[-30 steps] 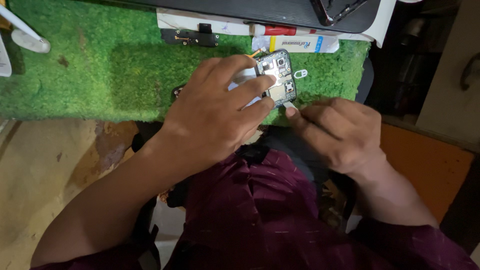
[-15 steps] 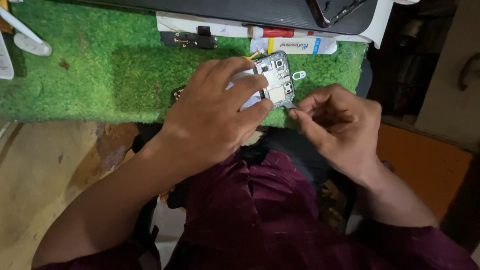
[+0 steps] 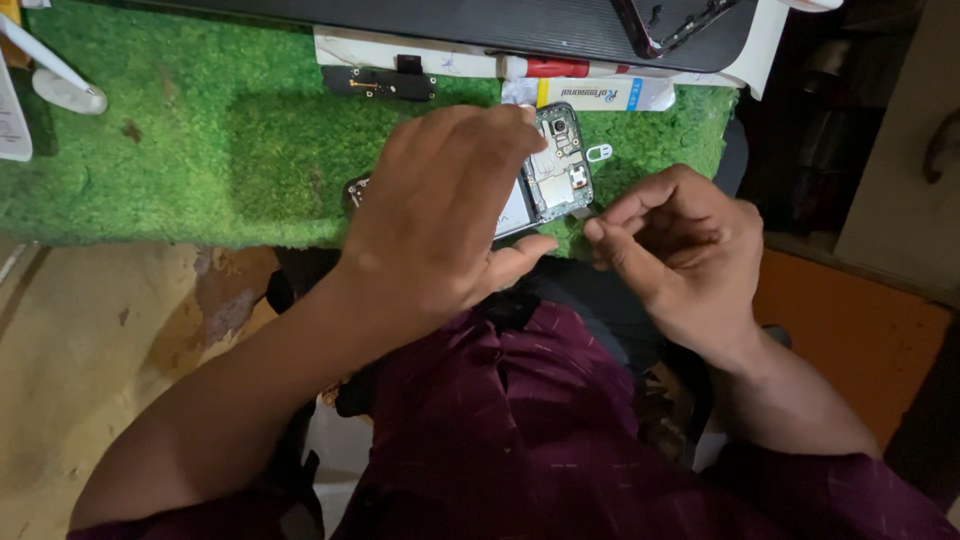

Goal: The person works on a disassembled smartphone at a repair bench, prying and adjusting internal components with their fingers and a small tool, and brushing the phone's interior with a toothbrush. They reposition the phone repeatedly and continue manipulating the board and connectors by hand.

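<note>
While its fingers [image 3: 500, 130] curl over the top edge and the thumb presses the lower edge, the left hand [image 3: 440, 215] clasps an opened phone [image 3: 555, 170], circuit side up, on the green turf mat [image 3: 200, 130]. Just right of the phone's lower corner, the right hand [image 3: 675, 240] pinches thumb and forefinger nearly closed; whether anything sits between them cannot be told. A small metal tray [image 3: 598, 152] lies beside the phone, with a black strip part [image 3: 378, 83] farther up the mat.
</note>
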